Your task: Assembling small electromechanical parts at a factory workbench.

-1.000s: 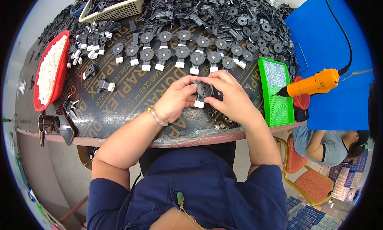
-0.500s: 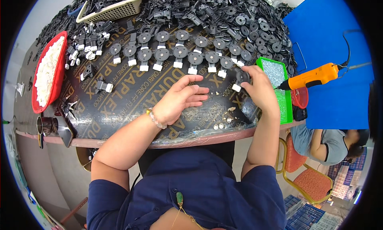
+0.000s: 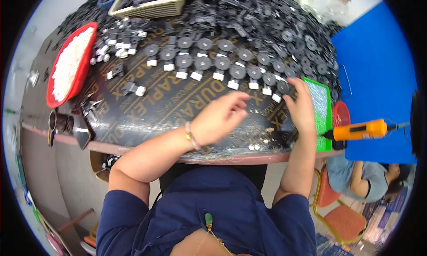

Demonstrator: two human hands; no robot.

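Observation:
My right hand (image 3: 303, 111) is beside the rightmost black disc-shaped part (image 3: 283, 87), which has a white tip (image 3: 276, 98). Its thumb and index finger are apart at the disc's edge, and the part rests on the table. My left hand (image 3: 218, 118) hovers over the middle of the table, slightly blurred, fingers loosely bent and apart, holding nothing that I can see. Similar black parts with white ends, such as one disc (image 3: 237, 71), lie in two curved rows ahead of both hands.
Right of my right hand are a green tray (image 3: 329, 118) of small metal pieces, an orange electric screwdriver (image 3: 360, 130) and a red bowl (image 3: 341, 114). Black parts (image 3: 249, 16) are heaped at the back. A red basket (image 3: 84, 71) of white pieces stands left. Another person (image 3: 371, 180) is at far right.
The view has shifted, so the table things appear farther right and lower. My right thumb and finger have eased off the disc part. My left fingers have bent more. The screwdriver has swung nearer the table's front edge.

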